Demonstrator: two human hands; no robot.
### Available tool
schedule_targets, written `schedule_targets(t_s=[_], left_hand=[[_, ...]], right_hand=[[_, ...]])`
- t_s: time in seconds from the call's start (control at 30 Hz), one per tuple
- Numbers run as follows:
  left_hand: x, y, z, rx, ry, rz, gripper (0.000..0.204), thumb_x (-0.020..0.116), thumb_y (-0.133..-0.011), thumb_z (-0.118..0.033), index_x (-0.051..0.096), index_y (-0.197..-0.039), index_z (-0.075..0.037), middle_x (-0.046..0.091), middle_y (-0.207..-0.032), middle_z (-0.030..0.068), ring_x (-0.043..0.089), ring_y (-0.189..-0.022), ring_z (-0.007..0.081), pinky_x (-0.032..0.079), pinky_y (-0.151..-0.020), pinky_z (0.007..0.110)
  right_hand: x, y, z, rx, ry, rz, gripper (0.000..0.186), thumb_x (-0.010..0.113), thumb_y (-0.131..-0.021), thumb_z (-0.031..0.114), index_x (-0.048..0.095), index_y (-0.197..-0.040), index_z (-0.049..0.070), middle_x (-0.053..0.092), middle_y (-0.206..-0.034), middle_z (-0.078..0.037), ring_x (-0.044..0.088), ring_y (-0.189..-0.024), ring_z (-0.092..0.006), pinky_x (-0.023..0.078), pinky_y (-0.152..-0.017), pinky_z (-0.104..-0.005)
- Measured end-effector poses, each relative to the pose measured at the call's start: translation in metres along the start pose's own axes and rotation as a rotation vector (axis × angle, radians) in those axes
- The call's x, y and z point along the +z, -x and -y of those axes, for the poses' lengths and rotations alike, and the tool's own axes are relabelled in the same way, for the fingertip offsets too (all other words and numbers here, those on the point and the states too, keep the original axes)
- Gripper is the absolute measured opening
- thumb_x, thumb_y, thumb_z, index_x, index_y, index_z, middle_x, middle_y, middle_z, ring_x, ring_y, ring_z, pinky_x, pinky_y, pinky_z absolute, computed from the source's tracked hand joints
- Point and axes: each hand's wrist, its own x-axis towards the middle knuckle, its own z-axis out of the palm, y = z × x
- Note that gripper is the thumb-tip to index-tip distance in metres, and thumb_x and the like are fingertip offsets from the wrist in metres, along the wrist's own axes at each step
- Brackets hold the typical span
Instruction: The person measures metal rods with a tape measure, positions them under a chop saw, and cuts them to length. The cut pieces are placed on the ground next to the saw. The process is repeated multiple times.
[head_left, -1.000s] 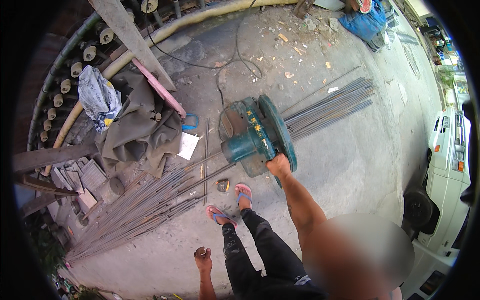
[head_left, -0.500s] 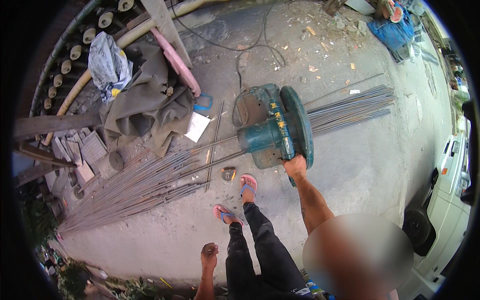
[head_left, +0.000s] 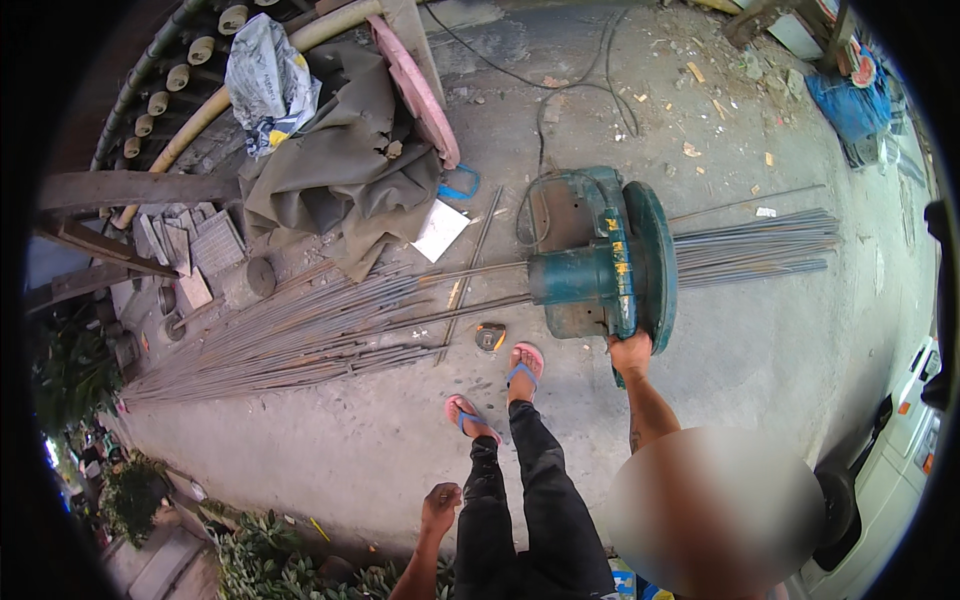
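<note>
**Green machine on the concrete, right hand at its wheel rim**

The green machine (head_left: 600, 262) stands on the concrete floor (head_left: 760, 360), directly ahead of the person's feet. Its large round wheel faces right; a cylindrical hub projects to the left. The right hand (head_left: 630, 353) is closed over the lower rim of the wheel, arm extended forward. The left hand (head_left: 440, 505) hangs beside the left leg, loosely curled and holding nothing.

A bundle of long steel rods (head_left: 300, 335) lies on the floor, passing behind the machine and emerging on its right side. A small tape measure (head_left: 490, 337) rests just beside the right foot's pink sandal (head_left: 524, 362). A black cable (head_left: 560, 110) runs from the machine's far side across the floor. Farther left lie a grey tarpaulin (head_left: 330, 180) and a white paper sheet (head_left: 440, 230).
</note>
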Motion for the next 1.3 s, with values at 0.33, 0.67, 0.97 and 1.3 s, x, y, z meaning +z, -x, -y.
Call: schedule_targets(t_s=[0.33,0.67,0.97,1.3], left_hand=[[0.032,-0.006,0.043,0.085,-0.049,-0.037,0.02,0.062,-0.086,-0.025,0.06,-0.088,-0.005,0.061,-0.075,0.0046,0.057,-0.073,0.0126,0.046,-0.067,0.028],[0.002,0.012,0.03,0.105,0.048,-0.141,0.03,0.054,-0.087,-0.034,0.059,-0.084,-0.004,0.059,-0.084,0.0148,0.057,-0.082,0.0324,0.044,-0.072,0.039],[-0.005,0.025,0.028,0.114,-0.011,-0.14,0.029,0.051,-0.089,-0.031,0.058,-0.084,-0.004,0.056,-0.083,0.0146,0.057,-0.083,0.0319,0.043,-0.074,0.038],[-0.004,0.022,0.046,0.367,-0.152,-0.201,0.022,0.046,-0.091,-0.022,0.058,-0.089,-0.004,0.058,-0.084,0.0125,0.056,-0.083,0.0294,0.046,-0.073,0.038]], right_hand=[[0.016,-0.012,-0.022,-0.16,-0.161,0.064,0.034,0.06,-0.065,0.012,0.06,-0.09,-0.012,0.063,-0.092,-0.026,0.059,-0.083,-0.0414,0.046,-0.074,-0.0457],[0.031,-0.026,-0.045,-0.267,0.096,-0.035,0.036,0.06,-0.07,0.019,0.06,-0.087,-0.012,0.061,-0.087,-0.029,0.058,-0.08,-0.0425,0.046,-0.073,-0.0457],[0.046,-0.038,-0.055,-0.355,0.186,-0.058,0.035,0.06,-0.069,0.019,0.06,-0.086,-0.012,0.061,-0.086,-0.029,0.059,-0.079,-0.042,0.046,-0.072,-0.0458],[0.046,-0.039,-0.07,-0.442,0.365,-0.052,0.034,0.059,-0.069,0.018,0.061,-0.086,-0.012,0.062,-0.085,-0.029,0.06,-0.078,-0.0415,0.047,-0.071,-0.0458]])
